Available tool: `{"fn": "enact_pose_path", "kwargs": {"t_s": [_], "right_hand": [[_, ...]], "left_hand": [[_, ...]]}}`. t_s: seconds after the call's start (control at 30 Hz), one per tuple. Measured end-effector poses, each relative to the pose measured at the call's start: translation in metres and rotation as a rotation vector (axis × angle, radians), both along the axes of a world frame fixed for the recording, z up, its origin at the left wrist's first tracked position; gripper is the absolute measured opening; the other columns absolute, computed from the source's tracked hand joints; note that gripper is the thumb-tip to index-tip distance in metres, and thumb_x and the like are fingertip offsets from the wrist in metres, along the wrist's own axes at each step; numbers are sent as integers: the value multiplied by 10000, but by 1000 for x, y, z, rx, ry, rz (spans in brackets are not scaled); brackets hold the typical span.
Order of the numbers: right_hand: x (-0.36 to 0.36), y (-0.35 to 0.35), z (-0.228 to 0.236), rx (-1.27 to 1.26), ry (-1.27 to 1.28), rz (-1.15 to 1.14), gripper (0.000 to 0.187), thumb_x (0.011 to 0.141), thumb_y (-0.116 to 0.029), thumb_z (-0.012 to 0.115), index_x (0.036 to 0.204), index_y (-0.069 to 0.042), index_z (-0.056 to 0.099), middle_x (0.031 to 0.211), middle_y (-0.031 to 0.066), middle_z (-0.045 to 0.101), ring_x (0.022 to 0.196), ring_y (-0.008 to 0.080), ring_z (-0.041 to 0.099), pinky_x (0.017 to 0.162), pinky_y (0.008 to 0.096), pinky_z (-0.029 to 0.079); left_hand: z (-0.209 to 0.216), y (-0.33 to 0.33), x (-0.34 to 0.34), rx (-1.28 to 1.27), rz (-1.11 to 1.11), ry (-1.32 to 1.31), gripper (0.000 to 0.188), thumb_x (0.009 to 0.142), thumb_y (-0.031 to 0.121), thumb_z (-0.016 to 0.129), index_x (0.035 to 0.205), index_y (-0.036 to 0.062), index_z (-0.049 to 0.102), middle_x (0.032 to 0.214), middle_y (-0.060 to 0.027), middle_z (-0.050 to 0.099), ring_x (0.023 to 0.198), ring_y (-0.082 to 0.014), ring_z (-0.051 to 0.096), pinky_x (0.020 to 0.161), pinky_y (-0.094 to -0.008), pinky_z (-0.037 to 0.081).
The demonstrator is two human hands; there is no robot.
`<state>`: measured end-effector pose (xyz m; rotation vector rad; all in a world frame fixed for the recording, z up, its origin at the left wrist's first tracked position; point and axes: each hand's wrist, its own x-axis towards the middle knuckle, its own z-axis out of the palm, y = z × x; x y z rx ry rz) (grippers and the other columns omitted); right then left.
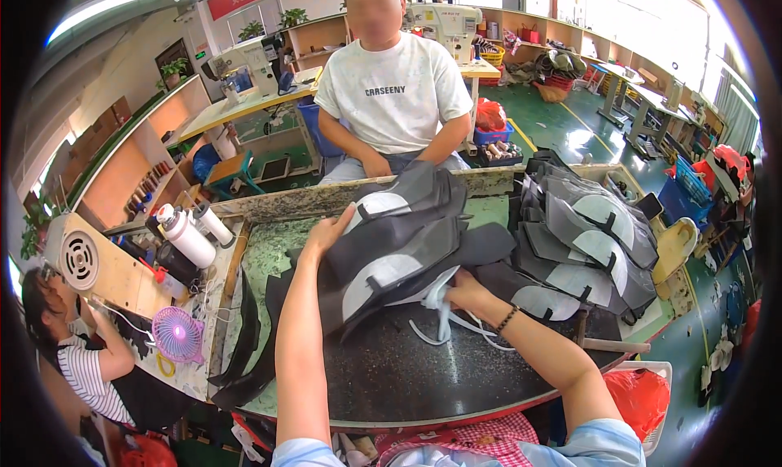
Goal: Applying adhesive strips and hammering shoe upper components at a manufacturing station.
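Before me on the dark worktop [391,385] lies a loose pile of black, flat-cut material pieces [383,251] with pale grey curved panels. At the pile's left side my left hand [328,231] is closed over the edge of an upper piece, its fingertips partly hidden. My right hand [471,293] is closed at the pile's lower right edge, on a bunch of thin white strips [440,298]. The strips' loose ends trail onto the worktop. Some of the right fingers are hidden by the material.
A second stack of similar pieces [582,239] stands on the right. Near it lies a hammer [615,346]. Narrow black pieces [244,345] lie at left, by a small purple fan [177,334] and a white bottle [186,235]. Across the table sits a person [391,92]; another person [90,353] is at left.
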<state>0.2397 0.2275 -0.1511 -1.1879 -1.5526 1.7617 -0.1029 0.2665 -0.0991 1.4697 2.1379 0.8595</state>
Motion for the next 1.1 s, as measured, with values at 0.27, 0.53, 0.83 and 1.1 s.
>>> {"fn": "enact_pose_path", "kwargs": {"t_s": [0.27, 0.53, 0.83, 1.1], "right_hand": [[-118, 56, 74, 255, 215, 242, 715, 775, -26, 650, 1444, -16, 396, 799, 53, 633, 625, 118, 582, 507, 291, 494], [-49, 136, 81, 395, -293, -15, 264, 837, -193, 640, 994, 7, 710, 781, 131, 700, 618, 245, 704, 557, 367, 611], [-3, 117, 139, 902, -1189, 39, 256, 849, -182, 607, 1015, -53, 753, 1086, 176, 717, 1049, 299, 691, 872, 399, 529], [35, 97, 99, 1140, -1175, 6, 375, 840, -180, 652, 1185, -40, 610, 1222, 172, 571, 1151, 333, 563, 928, 503, 452]], "left_hand": [[68, -100, -22, 217, 862, 449, 983, 764, 859, 468, 1042, -54, 701, 986, -250, 709, 963, -403, 678, 841, -490, 507], [26, -132, -43, 369, 709, 772, 556, 873, 423, 671, 1249, 28, 562, 1117, -194, 617, 1056, -387, 593, 890, -518, 444], [3, -129, 130, 245, 20, 1125, 688, 676, 359, 841, 1251, 95, 569, 1236, -144, 528, 1071, -300, 520, 853, -399, 455], [5, -114, 113, 279, -38, 1151, 634, 710, 224, 752, 1292, 67, 558, 1237, -193, 564, 1062, -343, 563, 875, -405, 484]]}}
